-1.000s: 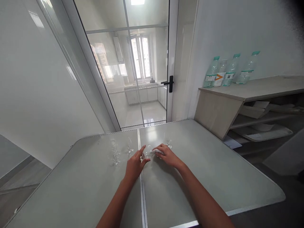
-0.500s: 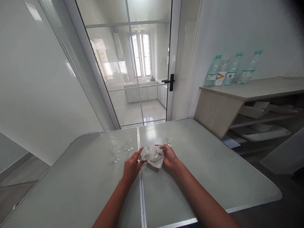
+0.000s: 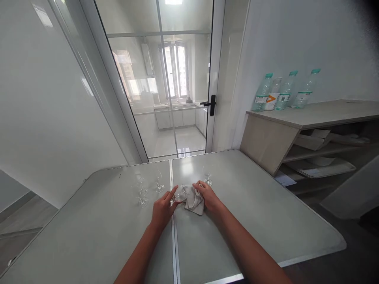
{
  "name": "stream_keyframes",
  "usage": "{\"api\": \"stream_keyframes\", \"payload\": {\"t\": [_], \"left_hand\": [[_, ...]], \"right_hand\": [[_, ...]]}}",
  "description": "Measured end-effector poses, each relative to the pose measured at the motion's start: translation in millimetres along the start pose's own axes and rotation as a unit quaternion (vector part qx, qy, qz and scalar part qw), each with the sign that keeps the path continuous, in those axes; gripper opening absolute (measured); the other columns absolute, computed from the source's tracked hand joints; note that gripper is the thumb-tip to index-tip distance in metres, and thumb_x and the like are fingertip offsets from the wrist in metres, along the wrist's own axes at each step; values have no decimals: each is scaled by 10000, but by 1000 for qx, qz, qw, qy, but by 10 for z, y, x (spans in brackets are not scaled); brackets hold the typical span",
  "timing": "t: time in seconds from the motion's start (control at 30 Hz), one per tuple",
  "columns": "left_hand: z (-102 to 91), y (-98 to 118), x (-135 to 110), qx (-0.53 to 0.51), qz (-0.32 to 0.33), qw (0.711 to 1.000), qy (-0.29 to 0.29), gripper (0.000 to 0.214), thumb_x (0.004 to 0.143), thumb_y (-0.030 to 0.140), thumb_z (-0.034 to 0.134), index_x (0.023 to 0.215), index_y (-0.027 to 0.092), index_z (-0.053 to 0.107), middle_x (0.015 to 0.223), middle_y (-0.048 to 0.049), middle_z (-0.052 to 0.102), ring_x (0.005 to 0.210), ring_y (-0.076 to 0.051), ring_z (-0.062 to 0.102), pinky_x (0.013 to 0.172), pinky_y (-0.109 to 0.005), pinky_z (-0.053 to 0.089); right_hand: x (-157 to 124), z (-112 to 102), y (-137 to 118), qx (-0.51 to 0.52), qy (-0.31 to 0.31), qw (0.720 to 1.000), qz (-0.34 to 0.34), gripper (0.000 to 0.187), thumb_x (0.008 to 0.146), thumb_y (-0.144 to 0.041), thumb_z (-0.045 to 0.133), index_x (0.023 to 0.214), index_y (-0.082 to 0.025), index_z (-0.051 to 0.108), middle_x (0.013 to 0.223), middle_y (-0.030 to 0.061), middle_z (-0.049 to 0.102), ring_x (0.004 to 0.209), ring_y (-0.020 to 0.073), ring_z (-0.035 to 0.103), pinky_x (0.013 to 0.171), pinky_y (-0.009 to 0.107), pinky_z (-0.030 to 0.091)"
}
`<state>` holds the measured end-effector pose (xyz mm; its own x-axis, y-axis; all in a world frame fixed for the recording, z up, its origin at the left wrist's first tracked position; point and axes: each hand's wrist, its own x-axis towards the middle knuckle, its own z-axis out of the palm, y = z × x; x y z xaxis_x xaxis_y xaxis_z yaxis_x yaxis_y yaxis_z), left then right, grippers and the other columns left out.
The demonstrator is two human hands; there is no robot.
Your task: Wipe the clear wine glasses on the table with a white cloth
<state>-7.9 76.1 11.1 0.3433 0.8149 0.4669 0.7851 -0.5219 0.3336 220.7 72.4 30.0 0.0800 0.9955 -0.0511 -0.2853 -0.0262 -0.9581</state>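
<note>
Near the table's middle seam, my left hand (image 3: 164, 207) is closed around a clear wine glass (image 3: 180, 194), which lies tilted on its side with its bowl toward the right. My right hand (image 3: 207, 194) grips a whitish cloth (image 3: 194, 202), bunched up against the mouth of that glass. Part of the cloth hangs down toward the table. Whether some of it sits inside the bowl is hard to make out through the glass. Another stemmed glass (image 3: 208, 181) stands upright just beyond my right hand.
Several clear stemmed glasses stand left of the seam, one (image 3: 160, 186) apart from a close group (image 3: 143, 201). The pale table (image 3: 97, 232) reaches to a glazed door (image 3: 189, 138). At right, plastic bottles (image 3: 302, 96) stand on a shelf unit (image 3: 263, 138).
My right hand has shifted slightly left over the cloth, and the cloth's folds have changed shape. My left hand keeps its hold on the glass. The view has tilted slightly.
</note>
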Motion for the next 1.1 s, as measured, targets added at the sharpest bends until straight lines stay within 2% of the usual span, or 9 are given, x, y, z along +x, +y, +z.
{"api": "stream_keyframes", "payload": {"t": [0.07, 0.2, 0.37, 0.53, 0.7, 0.8, 0.87, 0.97, 1.1], "left_hand": [[-32, 0, 15, 10, -2, 1000, -15, 593, 927, 469, 605, 1487, 303, 499, 879, -20, 681, 631, -150, 582, 643, -244, 430], [-73, 0, 26, 14, 1, 1000, -22, 599, 917, 428, 630, 1491, 343, 484, 905, -1, 682, 634, -142, 591, 633, -236, 427], [-46, -10, 9, 14, 22, 999, -19, 601, 917, 406, 644, 1492, 362, 477, 911, 10, 682, 624, -135, 594, 642, -236, 440], [-39, -13, 14, 17, 29, 998, -44, 618, 904, 367, 668, 1491, 384, 474, 932, 13, 685, 628, -130, 600, 645, -234, 440], [-7, 42, -22, 1, 44, 997, -65, 568, 914, 279, 651, 1462, 357, 523, 935, 9, 690, 654, -118, 601, 665, -224, 433], [25, 80, -33, -11, 16, 999, -42, 596, 921, 305, 649, 1492, 346, 486, 932, 4, 688, 655, -121, 596, 658, -226, 431], [33, 79, -24, -19, -17, 999, -19, 626, 925, 361, 651, 1517, 331, 451, 905, 3, 679, 649, -126, 591, 655, -232, 434], [21, 39, -5, -28, -40, 999, -7, 618, 926, 401, 649, 1510, 315, 465, 888, 4, 672, 623, -125, 578, 652, -241, 436], [-5, 2, -9, -17, -20, 999, -26, 632, 920, 381, 662, 1514, 344, 449, 909, 10, 678, 620, -117, 573, 641, -234, 420]], "right_hand": [[-13, -22, -8, -34, -12, 999, 1, 191, 630, -265, 677, 789, -229, 578, 636, -71, 513, 615, 129, 462, 572, 221, 349], [1, -33, -1, 4, -29, 1000, 0, 421, 659, -252, 579, 1077, -274, 632, 747, -50, 638, 701, 167, 566, 628, 243, 415], [78, -31, 32, -7, 27, 999, -17, 270, 714, -373, 635, 912, -195, 675, 773, 9, 668, 715, 181, 581, 631, 261, 422], [28, -6, -30, -164, 16, 976, -143, 302, 829, -347, 592, 1063, -200, 712, 999, 46, 733, 880, 208, 647, 780, 303, 477], [-128, 100, -47, -259, -63, 936, -232, 467, 786, -189, 576, 1251, -209, 612, 1025, 47, 776, 838, 200, 692, 766, 305, 506], [-194, 131, -52, -270, -14, 927, -259, 434, 804, -198, 592, 1237, -224, 586, 1029, 53, 779, 835, 209, 697, 746, 307, 512], [-214, 127, -60, -274, 21, 926, -261, 405, 822, -215, 600, 1226, -224, 581, 931, 39, 769, 756, 200, 673, 688, 295, 497], [-219, 103, -69, -284, -43, 918, -274, 411, 833, -196, 581, 1243, -227, 573, 827, 7, 725, 686, 180, 616, 686, 292, 474], [-199, 67, -56, -261, -118, 925, -249, 452, 899, -233, 539, 1350, -230, 515, 958, 22, 698, 785, 183, 601, 778, 313, 469]]}}
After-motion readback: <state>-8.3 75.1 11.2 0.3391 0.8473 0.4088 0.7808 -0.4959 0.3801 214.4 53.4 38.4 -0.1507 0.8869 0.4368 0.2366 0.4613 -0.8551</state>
